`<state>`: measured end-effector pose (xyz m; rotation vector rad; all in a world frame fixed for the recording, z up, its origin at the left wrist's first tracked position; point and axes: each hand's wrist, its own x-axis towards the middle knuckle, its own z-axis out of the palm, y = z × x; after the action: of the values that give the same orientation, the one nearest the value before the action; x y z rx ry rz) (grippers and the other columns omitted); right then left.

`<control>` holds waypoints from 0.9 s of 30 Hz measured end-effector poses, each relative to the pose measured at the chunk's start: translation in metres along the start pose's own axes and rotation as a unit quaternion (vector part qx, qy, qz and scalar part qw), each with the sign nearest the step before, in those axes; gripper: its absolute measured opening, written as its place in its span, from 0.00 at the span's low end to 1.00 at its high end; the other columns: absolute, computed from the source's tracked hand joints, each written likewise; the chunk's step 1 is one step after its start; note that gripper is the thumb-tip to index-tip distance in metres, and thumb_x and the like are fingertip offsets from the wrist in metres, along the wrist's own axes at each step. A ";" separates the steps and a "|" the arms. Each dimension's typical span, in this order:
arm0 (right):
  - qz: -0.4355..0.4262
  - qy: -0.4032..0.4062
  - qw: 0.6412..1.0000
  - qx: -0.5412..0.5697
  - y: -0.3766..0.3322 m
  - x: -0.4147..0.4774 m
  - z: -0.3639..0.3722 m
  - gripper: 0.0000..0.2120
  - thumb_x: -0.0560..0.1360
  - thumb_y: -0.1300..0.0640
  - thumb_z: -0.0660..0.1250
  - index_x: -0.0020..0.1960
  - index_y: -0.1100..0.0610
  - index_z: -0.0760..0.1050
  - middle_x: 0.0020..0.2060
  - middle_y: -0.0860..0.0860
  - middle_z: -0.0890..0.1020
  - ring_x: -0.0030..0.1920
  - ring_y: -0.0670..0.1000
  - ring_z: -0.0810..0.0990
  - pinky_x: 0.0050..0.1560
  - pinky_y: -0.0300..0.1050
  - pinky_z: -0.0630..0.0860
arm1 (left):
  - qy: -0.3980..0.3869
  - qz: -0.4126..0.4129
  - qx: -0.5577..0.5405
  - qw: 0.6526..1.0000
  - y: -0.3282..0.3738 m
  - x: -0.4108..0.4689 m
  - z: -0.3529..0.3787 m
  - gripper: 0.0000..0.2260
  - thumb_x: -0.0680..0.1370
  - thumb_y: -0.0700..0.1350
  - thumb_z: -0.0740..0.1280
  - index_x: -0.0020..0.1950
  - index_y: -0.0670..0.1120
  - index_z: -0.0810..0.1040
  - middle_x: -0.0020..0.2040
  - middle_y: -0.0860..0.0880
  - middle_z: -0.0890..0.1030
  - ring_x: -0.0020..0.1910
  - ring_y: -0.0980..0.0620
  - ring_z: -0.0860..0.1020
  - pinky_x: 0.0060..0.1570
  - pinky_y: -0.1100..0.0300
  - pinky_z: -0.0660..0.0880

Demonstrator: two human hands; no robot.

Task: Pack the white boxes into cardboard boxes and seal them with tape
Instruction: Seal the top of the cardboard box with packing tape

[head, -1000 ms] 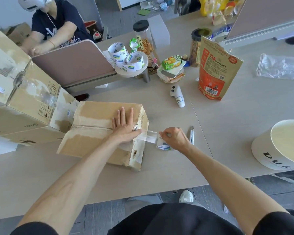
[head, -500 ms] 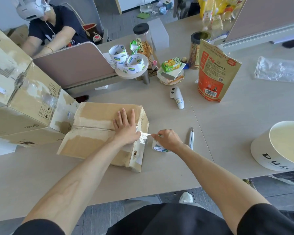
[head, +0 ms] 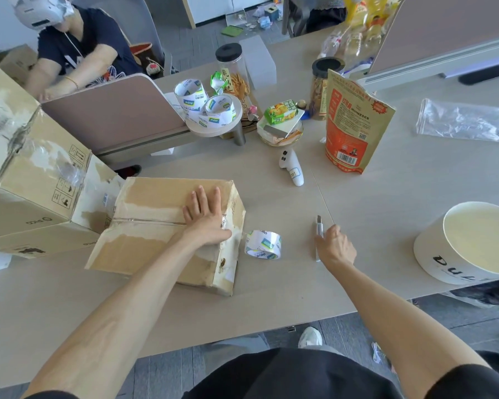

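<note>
The right hand has let go of the tape roll it held half a second ago. Its grip is now loose and holds nothing, with the fingers reaching over the utility knife right of centre. I cannot tell whether they touch the knife yet.

The left hand has not moved. Its grip is flat and open, with straight fingers pressing the tape end onto the top of the cardboard box by its right edge.

The roll now lies on the desk just beside the box's right side. A short run of clear tape seems to join it to the box, though that is hard to make out.

The box flaps are shut and taped along the seam. No white boxes show, so they are probably inside.

By my reading the strip is laid and cutting it free comes next. The left palm will need to hold firm so the tape does not lift.

A larger cardboard carton stands at the left of the frame, and spare tape rolls sit upper centre.
</note>
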<state>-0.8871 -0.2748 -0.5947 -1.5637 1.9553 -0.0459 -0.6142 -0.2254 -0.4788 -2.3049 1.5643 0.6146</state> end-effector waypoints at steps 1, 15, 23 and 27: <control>-0.002 -0.007 1.000 0.012 -0.001 0.000 0.000 0.11 0.81 0.51 0.57 0.52 0.60 0.69 0.52 0.60 0.81 0.54 0.62 0.79 0.44 0.48 0.68 | -0.010 0.002 0.006 1.000 -0.001 -0.001 -0.002 0.52 0.71 0.50 0.68 0.75 0.49 0.26 0.72 0.39 0.24 0.73 0.39 0.27 0.72 0.39 0.36; -0.245 -0.089 0.923 0.283 -0.089 -0.055 -0.019 0.03 0.79 0.57 0.58 0.52 0.54 0.66 0.42 0.48 0.84 0.32 0.50 0.77 0.38 0.53 0.79 | 0.017 0.013 -0.064 0.998 -0.007 0.000 -0.003 0.36 0.79 0.67 0.50 0.78 0.55 0.34 0.77 0.46 0.30 0.76 0.46 0.32 0.73 0.42 0.37; -0.233 -0.171 0.916 0.277 -0.102 -0.093 0.014 0.10 0.80 0.53 0.58 0.57 0.55 0.74 0.39 0.48 0.85 0.26 0.48 0.76 0.31 0.49 0.79 | 0.293 0.044 -0.115 0.948 -0.024 0.001 0.029 0.24 0.80 0.53 0.47 0.75 0.57 0.64 0.78 0.51 0.61 0.77 0.50 0.57 0.70 0.48 0.57; -0.210 -0.189 0.924 0.256 -0.102 -0.102 0.029 0.13 0.81 0.53 0.57 0.59 0.57 0.74 0.41 0.45 0.85 0.24 0.48 0.75 0.31 0.42 0.76 | 0.300 0.054 -0.103 0.947 -0.026 0.005 0.032 0.27 0.78 0.54 0.45 0.76 0.55 0.65 0.77 0.49 0.62 0.76 0.48 0.58 0.70 0.47 0.58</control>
<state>-0.7745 -0.2043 -0.5320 -1.4667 1.1634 -0.3729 -0.5947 -0.2046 -0.5091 -2.7483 1.9704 0.0859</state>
